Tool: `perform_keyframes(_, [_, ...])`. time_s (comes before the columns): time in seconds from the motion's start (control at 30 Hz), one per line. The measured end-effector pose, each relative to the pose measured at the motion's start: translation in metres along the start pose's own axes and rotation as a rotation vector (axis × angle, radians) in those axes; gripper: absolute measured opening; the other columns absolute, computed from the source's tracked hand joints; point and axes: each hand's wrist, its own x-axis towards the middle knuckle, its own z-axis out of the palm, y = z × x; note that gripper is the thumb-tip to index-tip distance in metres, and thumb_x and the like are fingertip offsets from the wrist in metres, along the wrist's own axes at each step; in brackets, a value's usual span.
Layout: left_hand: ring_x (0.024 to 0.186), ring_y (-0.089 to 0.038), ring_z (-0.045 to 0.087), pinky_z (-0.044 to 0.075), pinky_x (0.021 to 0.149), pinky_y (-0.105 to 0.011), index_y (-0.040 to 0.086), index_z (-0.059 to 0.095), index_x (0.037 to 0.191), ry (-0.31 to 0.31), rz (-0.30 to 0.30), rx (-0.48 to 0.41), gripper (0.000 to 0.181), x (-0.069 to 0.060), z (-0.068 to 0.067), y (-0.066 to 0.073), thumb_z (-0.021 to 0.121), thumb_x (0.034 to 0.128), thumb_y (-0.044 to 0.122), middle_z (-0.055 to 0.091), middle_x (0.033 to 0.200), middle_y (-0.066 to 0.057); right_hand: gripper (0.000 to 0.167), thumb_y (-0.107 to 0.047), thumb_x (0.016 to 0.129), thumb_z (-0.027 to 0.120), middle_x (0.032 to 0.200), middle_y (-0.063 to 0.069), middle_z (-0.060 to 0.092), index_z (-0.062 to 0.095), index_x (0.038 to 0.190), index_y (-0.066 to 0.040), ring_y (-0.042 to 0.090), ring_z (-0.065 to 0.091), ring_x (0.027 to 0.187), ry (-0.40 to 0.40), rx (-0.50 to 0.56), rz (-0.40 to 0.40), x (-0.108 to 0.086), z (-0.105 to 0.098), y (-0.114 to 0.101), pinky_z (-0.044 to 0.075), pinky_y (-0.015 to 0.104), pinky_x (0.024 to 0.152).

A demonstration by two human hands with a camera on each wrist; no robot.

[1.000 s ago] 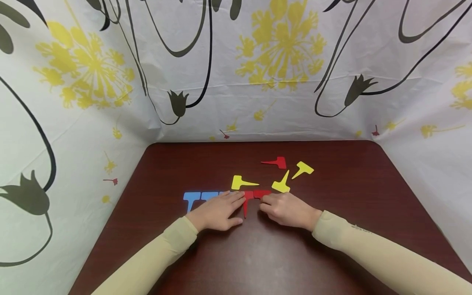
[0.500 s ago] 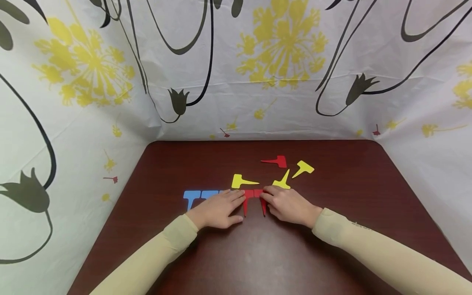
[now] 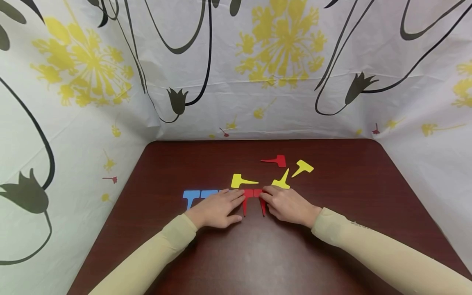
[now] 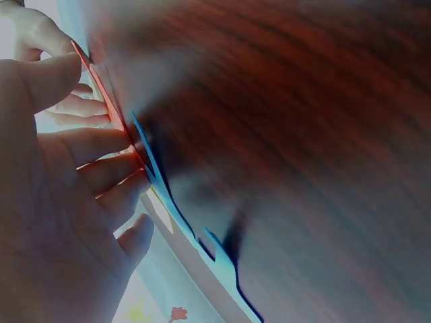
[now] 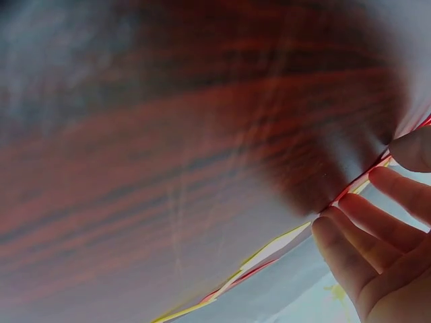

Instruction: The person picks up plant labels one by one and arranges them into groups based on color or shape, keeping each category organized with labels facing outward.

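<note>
Flat T-shaped plant labels lie in a row in the head view, blue ones to the left and two red ones to the right. My left hand [image 3: 217, 209] rests with extended fingers over the row, near a blue plant label [image 3: 209, 194], and its fingertips reach the edge of a red plant label [image 3: 248, 193]. Part of the row is hidden beneath it. Fingers of my right hand [image 3: 289, 205] press on the second red plant label [image 3: 263, 207], whose right end they cover. The two red heads meet, their stems pointing towards me. In the right wrist view, the fingers [image 5: 384, 222] look fairly straight.
Behind the row lie a yellow plant label [image 3: 239, 180], another yellow one [image 3: 282, 181] close to my right hand, a third yellow one [image 3: 303, 166] and a red one [image 3: 279, 161]. The dark table [image 3: 236, 262] ends at a patterned cloth [image 3: 221, 102].
My right hand has turned the second red label so its stem points towards me and brought it against the first. Its fingers went from curled to extended. The left hand stayed in place.
</note>
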Motion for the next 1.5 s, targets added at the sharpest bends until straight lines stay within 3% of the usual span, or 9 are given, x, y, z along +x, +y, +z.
perform_keyframes(0.33, [0.152, -0.017, 0.020, 0.017, 0.121, -0.044, 0.016, 0.030, 0.160, 0.013, 0.015, 0.016, 0.078, -0.001, 0.004, -0.001, 0.044, 0.0987, 0.061, 0.022, 0.166, -0.002, 0.042, -0.018, 0.086, 0.075, 0.123, 0.013, 0.064, 0.068, 0.126, -0.007, 0.023, 0.067, 0.103, 0.006, 0.004, -0.005, 0.000, 0.000, 0.001, 0.059, 0.035, 0.077])
perform_keyframes(0.7, [0.151, -0.018, 0.023, 0.016, 0.121, -0.051, 0.018, 0.029, 0.160, 0.023, 0.003, 0.031, 0.077, -0.002, 0.000, -0.001, 0.044, 0.0984, 0.062, 0.023, 0.166, -0.001, 0.040, -0.018, 0.083, 0.079, 0.118, 0.009, 0.065, 0.069, 0.122, -0.010, 0.023, 0.067, 0.103, 0.085, 0.010, 0.038, 0.005, -0.012, 0.013, 0.060, 0.039, 0.077])
perform_keyframes(1.0, [0.150, -0.019, 0.024, 0.016, 0.121, -0.049, 0.016, 0.031, 0.159, 0.041, 0.018, 0.033, 0.076, -0.002, 0.003, 0.001, 0.042, 0.1001, 0.061, 0.026, 0.165, -0.003, 0.034, -0.017, 0.085, 0.079, 0.104, 0.004, 0.064, 0.070, 0.117, -0.010, 0.017, 0.064, 0.084, 0.082, 0.015, 0.153, 0.020, -0.019, 0.038, 0.057, 0.034, 0.062])
perform_keyframes(1.23, [0.150, -0.019, 0.025, 0.014, 0.121, -0.051, 0.015, 0.032, 0.159, 0.036, 0.010, 0.042, 0.076, -0.005, 0.004, 0.002, 0.041, 0.1001, 0.062, 0.026, 0.165, -0.003, 0.029, -0.017, 0.090, 0.072, 0.102, 0.008, 0.064, 0.071, 0.117, -0.006, 0.022, 0.063, 0.082, 0.045, -0.003, 0.227, 0.036, -0.016, 0.064, 0.056, 0.035, 0.060])
perform_keyframes(1.4, [0.151, -0.019, 0.024, 0.010, 0.121, -0.051, 0.016, 0.030, 0.160, 0.051, 0.017, 0.052, 0.076, -0.002, 0.002, 0.004, 0.041, 0.1001, 0.062, 0.025, 0.165, -0.003, 0.029, -0.015, 0.091, 0.068, 0.102, 0.008, 0.064, 0.071, 0.118, -0.007, 0.024, 0.062, 0.084, 0.013, -0.013, 0.292, 0.045, -0.014, 0.085, 0.053, 0.036, 0.053])
perform_keyframes(1.5, [0.151, -0.019, 0.024, 0.011, 0.122, -0.050, 0.016, 0.030, 0.160, 0.064, 0.028, 0.045, 0.077, 0.002, 0.000, 0.008, 0.042, 0.0992, 0.063, 0.025, 0.165, -0.002, 0.030, -0.014, 0.090, 0.069, 0.101, 0.009, 0.065, 0.071, 0.119, -0.006, 0.026, 0.063, 0.086, -0.011, -0.010, 0.315, 0.050, -0.012, 0.094, 0.055, 0.039, 0.057])
